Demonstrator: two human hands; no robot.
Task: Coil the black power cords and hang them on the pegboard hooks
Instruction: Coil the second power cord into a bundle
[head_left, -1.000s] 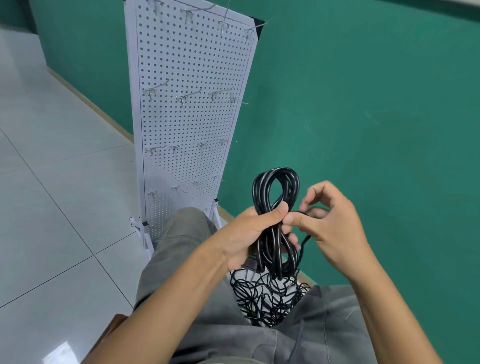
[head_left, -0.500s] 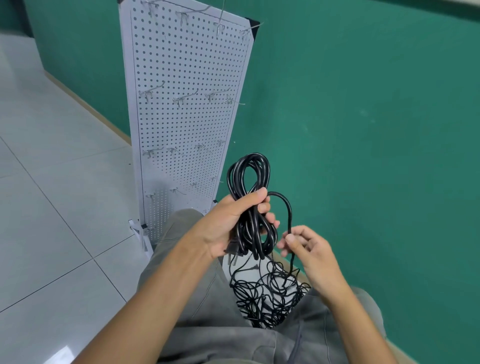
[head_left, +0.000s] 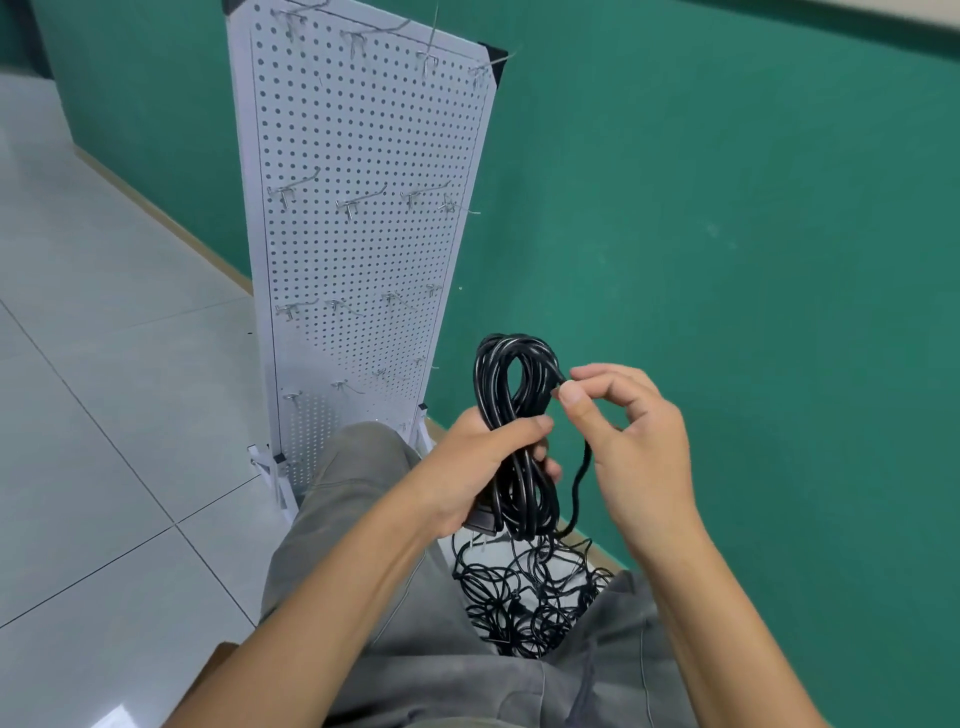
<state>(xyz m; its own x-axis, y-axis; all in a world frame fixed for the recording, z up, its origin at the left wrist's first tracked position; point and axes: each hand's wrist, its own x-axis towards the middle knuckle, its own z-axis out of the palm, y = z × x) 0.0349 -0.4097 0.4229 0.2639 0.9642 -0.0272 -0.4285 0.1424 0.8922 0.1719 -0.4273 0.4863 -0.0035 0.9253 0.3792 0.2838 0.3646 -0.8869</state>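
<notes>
My left hand (head_left: 480, 465) grips a coil of black power cord (head_left: 511, 379) around its middle, loops standing up above the fist and hanging below it. A plug end (head_left: 480, 519) shows under the hand. My right hand (head_left: 631, 441) pinches the loose strand at the coil's upper right, and that strand hangs down to a tangle of black cords (head_left: 524, 597) on the floor between my knees. The white pegboard (head_left: 363, 249) stands upright ahead, with rows of bare metal hooks (head_left: 358, 200).
A green wall (head_left: 727, 234) runs close behind and to the right of the pegboard. Pale floor tiles (head_left: 104, 415) spread to the left. My grey trouser legs (head_left: 363, 519) fill the lower middle. The pegboard's white feet (head_left: 270, 467) rest on the floor.
My right hand rose from below the coil to its upper right, bringing the loose strand up. The coil in my left hand shifted slightly right.
</notes>
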